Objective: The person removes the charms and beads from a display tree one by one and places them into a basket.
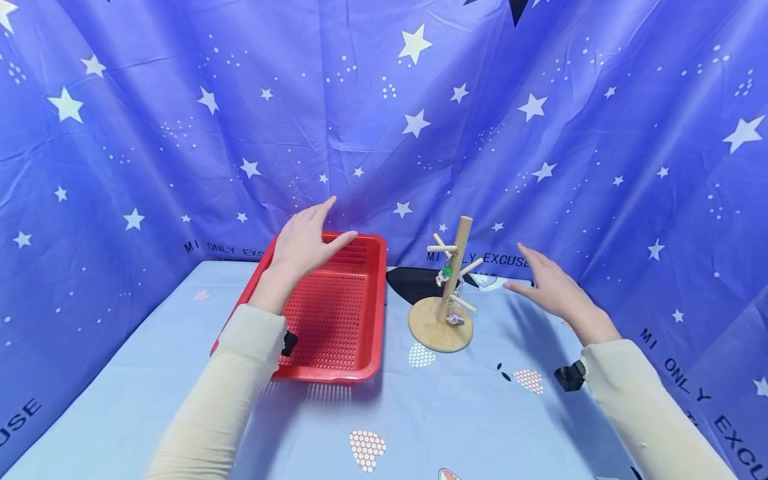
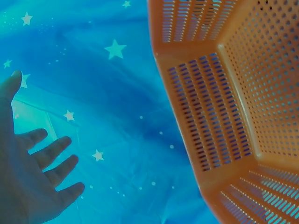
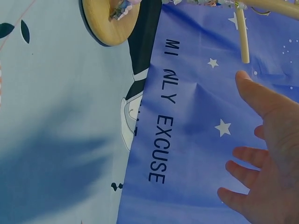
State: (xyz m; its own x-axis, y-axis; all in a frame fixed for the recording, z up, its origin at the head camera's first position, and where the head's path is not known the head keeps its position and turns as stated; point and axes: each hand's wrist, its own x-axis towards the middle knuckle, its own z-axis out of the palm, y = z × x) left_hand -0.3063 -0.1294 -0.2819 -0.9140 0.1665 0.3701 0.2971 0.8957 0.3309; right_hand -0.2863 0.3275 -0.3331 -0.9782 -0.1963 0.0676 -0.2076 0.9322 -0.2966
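My left hand (image 1: 298,245) hovers above the left side of a red plastic basket (image 1: 376,313) with perforated walls and floor. Its fingers are spread and hold nothing; the left wrist view shows the same hand (image 2: 39,177) apart from the basket (image 2: 187,107), which looks orange there. To the right of a wooden peg stand (image 1: 461,250), my right hand (image 1: 555,287) is raised in the air, fingers extended and holding nothing. Small trinkets with a green piece (image 1: 447,272) and a purplish charm (image 1: 455,320) hang on the stand's pegs. In the right wrist view, the right thumb points toward a peg (image 3: 243,37).
A light blue cloth with heart prints (image 1: 368,450) covers the table (image 1: 420,413). Behind it hangs a blue star-patterned curtain (image 1: 372,133) that also closes off both sides. The stand's round base (image 1: 426,330) sits just right of the basket.
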